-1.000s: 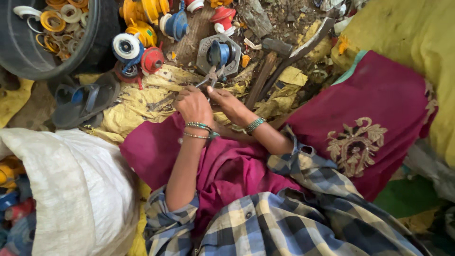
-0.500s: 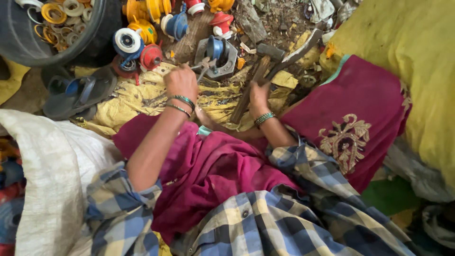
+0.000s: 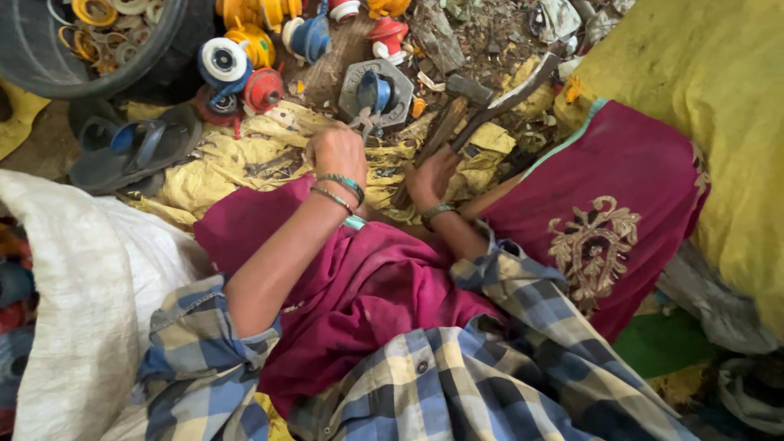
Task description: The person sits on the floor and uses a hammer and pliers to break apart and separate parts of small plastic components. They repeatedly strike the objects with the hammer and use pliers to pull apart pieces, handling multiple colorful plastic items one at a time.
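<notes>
Left hand (image 3: 336,155) is clenched on a small metal tool (image 3: 365,124) poking at the blue-cored hexagonal part (image 3: 377,91) on the ground just ahead (pinning it, seemingly), while the right hand (image 3: 431,175) grasps the wooden hammer handle (image 3: 433,139) low, ready for leverage.

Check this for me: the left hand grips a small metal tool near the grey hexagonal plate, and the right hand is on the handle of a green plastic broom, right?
Not quite. In the head view the right hand is on the wooden handle of a metal-headed hammer, not a broom. The left hand does grip a small metal tool near the grey hexagonal plate.
</notes>
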`<state>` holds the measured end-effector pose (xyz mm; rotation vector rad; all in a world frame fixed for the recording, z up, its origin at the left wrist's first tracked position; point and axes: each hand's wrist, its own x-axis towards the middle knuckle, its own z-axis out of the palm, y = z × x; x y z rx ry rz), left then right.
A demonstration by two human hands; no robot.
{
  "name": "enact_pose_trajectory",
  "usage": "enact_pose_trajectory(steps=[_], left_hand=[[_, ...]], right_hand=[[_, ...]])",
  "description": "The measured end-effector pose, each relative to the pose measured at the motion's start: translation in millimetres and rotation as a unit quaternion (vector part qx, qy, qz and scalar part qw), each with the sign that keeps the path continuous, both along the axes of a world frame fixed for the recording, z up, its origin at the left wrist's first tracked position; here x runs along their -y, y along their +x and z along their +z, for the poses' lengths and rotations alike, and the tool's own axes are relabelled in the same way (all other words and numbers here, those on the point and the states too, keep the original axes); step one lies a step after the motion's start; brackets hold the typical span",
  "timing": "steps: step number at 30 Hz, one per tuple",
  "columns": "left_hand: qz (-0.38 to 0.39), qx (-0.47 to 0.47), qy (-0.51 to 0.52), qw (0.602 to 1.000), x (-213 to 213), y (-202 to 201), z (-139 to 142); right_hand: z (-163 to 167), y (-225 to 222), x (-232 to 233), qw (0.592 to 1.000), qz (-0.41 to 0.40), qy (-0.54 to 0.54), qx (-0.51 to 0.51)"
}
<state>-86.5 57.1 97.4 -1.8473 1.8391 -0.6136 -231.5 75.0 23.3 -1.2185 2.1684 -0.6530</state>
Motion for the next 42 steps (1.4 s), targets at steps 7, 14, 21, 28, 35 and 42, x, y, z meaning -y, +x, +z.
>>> enact_pose_trajectory(steps=[7, 14, 21, 28, 35, 42], left_hand=[[-0.001, -0.165, 0.066, 0.984, 22, 12, 7], [0.017, -0.165, 0.071, 0.984, 30, 18, -7], [0.029, -0.202, 0.052, 0.977, 45, 21, -9], [0.056, -0.201, 0.070, 0.975, 54, 10, 0], [0.060, -0.212, 0.027, 0.975, 57, 6, -3], [0.087, -0.242, 0.097, 0.961, 56, -2, 2]], right_hand=[[21, -4, 18, 0.996, 0.002, 0.068, -0.057], [8, -27, 37, 0.995, -0.031, 0.090, -0.006], [2, -55, 35, 0.745, -0.036, 0.001, 0.667], [21, -60, 33, 0.848, 0.034, 0.017, 0.528], [36, -58, 14, 0.942, 0.198, -0.124, 0.243], [29, -46, 10, 0.951, 0.286, -0.115, 0.019]])
